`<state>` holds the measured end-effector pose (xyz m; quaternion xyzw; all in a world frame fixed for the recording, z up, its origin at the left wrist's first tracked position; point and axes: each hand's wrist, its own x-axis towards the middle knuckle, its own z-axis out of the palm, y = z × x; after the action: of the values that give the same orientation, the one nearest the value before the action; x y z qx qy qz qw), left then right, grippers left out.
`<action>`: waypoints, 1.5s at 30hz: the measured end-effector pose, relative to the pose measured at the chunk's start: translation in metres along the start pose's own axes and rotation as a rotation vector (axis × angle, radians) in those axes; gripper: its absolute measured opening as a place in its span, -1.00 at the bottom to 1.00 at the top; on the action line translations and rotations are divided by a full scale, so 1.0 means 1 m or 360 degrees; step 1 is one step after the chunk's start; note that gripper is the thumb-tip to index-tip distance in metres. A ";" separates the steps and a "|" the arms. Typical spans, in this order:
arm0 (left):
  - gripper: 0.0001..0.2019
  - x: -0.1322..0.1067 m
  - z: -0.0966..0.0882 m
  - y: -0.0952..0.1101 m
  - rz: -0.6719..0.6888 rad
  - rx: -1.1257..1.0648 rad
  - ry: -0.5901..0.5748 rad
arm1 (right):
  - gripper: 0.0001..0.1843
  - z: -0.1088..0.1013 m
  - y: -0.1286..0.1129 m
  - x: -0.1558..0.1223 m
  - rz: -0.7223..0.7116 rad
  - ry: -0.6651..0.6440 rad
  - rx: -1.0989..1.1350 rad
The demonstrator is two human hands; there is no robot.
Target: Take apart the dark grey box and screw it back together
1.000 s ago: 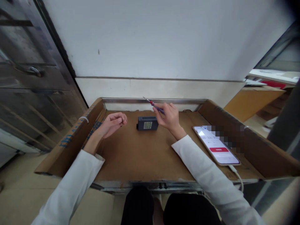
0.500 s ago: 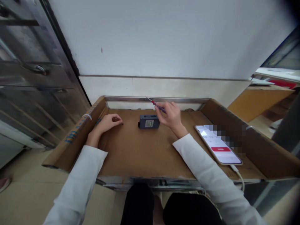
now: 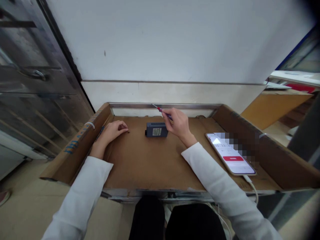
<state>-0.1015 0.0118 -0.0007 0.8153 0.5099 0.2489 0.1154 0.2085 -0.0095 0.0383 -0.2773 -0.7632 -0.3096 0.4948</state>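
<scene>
A small dark box-shaped device [image 3: 157, 129] with a pale label lies on the cardboard-lined tabletop [image 3: 150, 163]. My right hand [image 3: 178, 125] hovers just right of it, closed on a thin screwdriver [image 3: 162, 111] with a red and purple handle; its tip points up and to the left. Left of the device, my left hand [image 3: 114, 130] rests palm down on the cardboard with fingers curled. Whether anything lies under those fingers is hidden.
A phone [image 3: 231, 153] with a lit screen lies at the right, a white cable [image 3: 251, 188] running off the front edge. Raised cardboard flaps [image 3: 82, 140] border both sides. A white wall stands behind, a metal door [image 3: 32, 83] to the left.
My left hand turned palm down and settled lower and further left on the cardboard. My right hand with the screwdriver shifted only slightly.
</scene>
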 end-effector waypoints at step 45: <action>-0.43 0.007 0.017 0.055 -0.0034 -0.1498 -0.0147 | -0.67 0.006 -0.035 0.015 0.1702 -0.0008 0.2010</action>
<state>-0.0474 -0.0058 0.0113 0.6795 0.3444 0.4151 0.4974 0.1744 -0.0266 0.0433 -0.2734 -0.5597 0.4553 0.6361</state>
